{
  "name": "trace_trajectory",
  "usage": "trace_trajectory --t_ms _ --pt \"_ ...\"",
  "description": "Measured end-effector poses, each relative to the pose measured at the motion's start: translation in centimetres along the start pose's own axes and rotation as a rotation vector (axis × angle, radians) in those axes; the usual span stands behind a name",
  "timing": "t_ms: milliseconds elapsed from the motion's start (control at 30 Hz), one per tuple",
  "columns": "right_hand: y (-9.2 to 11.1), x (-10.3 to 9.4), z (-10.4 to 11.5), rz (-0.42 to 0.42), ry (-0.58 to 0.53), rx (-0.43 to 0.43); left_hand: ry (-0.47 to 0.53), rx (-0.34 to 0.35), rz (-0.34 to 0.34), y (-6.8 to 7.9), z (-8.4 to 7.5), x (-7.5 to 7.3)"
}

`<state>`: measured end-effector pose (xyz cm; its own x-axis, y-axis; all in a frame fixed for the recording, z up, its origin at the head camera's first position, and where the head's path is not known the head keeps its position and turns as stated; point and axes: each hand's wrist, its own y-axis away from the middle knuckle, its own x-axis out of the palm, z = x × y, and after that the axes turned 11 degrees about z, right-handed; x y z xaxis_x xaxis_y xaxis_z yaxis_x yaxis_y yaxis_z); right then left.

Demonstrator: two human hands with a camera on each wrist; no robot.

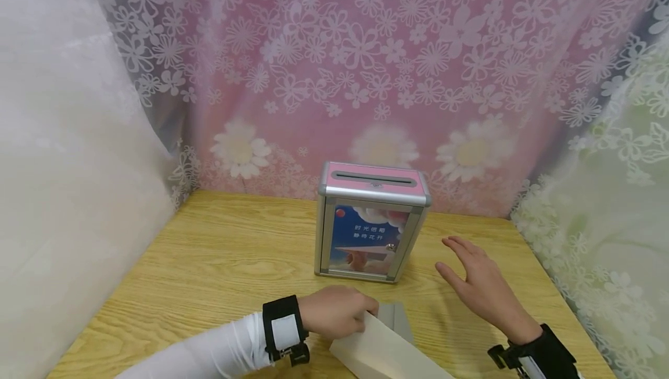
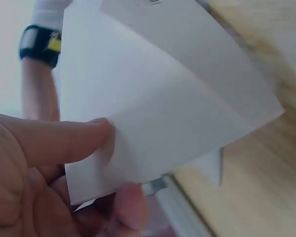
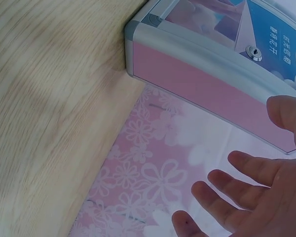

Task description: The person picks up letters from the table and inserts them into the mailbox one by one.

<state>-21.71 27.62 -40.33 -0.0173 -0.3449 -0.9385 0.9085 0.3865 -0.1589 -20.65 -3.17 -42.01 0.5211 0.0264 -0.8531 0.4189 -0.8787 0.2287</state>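
Note:
My left hand (image 1: 337,309) pinches a white paper envelope (image 1: 384,347) by one edge, thumb on its face and fingers behind. Up close in the left wrist view, the envelope (image 2: 153,94) fills the middle and a slanting fold line crosses it. Partly hidden under it, a greyish paper piece (image 1: 399,320) lies on the table. Empty, with fingers spread and relaxed, my right hand (image 1: 483,286) hovers to the right of a pink and silver mailbox (image 1: 372,222). This mailbox stands upright, with a slot on top and a keyhole lock (image 3: 254,53) on its front door.
The wood-grain table (image 1: 235,245) reaches back to a pink floral curtain (image 1: 360,60). Pale sheeting hangs on the left (image 1: 68,152), and a greenish-white floral curtain (image 1: 617,205) hangs along the right edge.

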Motion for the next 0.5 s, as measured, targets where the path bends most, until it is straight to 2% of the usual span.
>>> trace_trajectory --t_ms 333,500 --pt "0.0 -0.1 0.0 0.001 -0.005 -0.001 0.139 0.049 -0.049 2.1 0.4 -3.2" --pt "0.0 -0.5 0.4 0.012 -0.017 -0.017 0.201 0.054 -0.149 3.0 0.7 -4.4"
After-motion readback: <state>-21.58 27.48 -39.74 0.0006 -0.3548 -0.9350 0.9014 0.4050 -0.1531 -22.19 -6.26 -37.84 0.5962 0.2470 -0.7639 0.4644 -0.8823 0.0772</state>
